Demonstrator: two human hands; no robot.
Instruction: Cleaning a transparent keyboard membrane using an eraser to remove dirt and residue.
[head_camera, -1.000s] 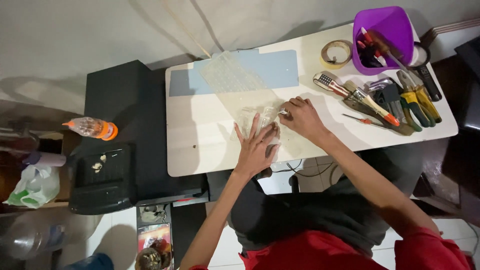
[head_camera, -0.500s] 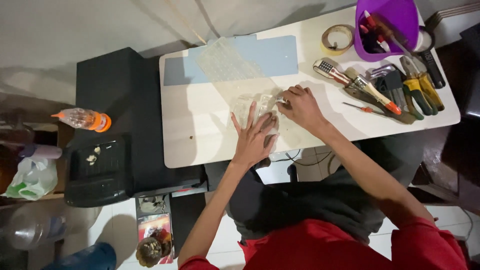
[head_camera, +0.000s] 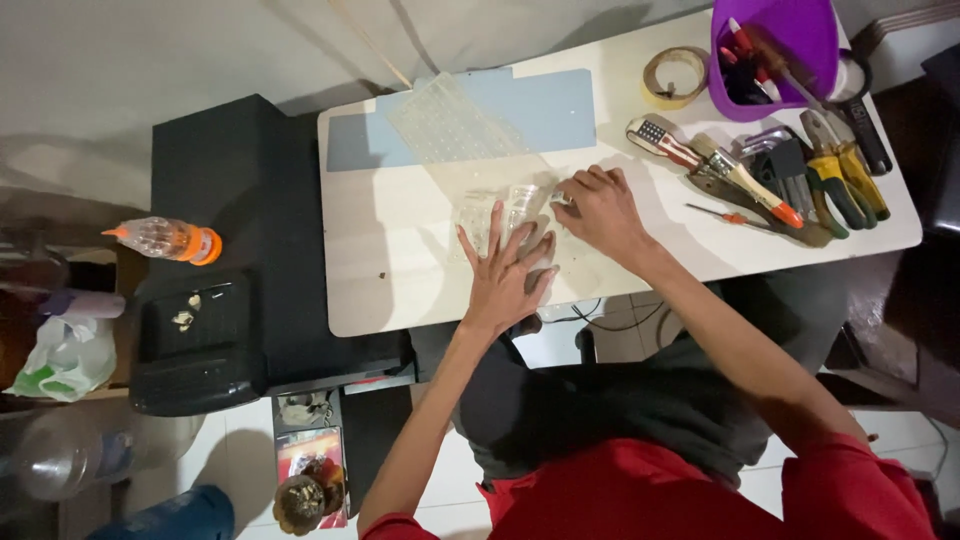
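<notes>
Left hand (head_camera: 503, 281) presses flat, fingers spread, on clear plastic sheet (head_camera: 500, 212); right hand (head_camera: 600, 208) pinches its right edge. White table (head_camera: 400, 270) lies bare leftward; tools (head_camera: 790, 180) crowd the right edge.

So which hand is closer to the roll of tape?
The right hand. It sits just below and left of the roll of tape on the white table; the left hand lies farther down, flat on clear plastic.
</notes>
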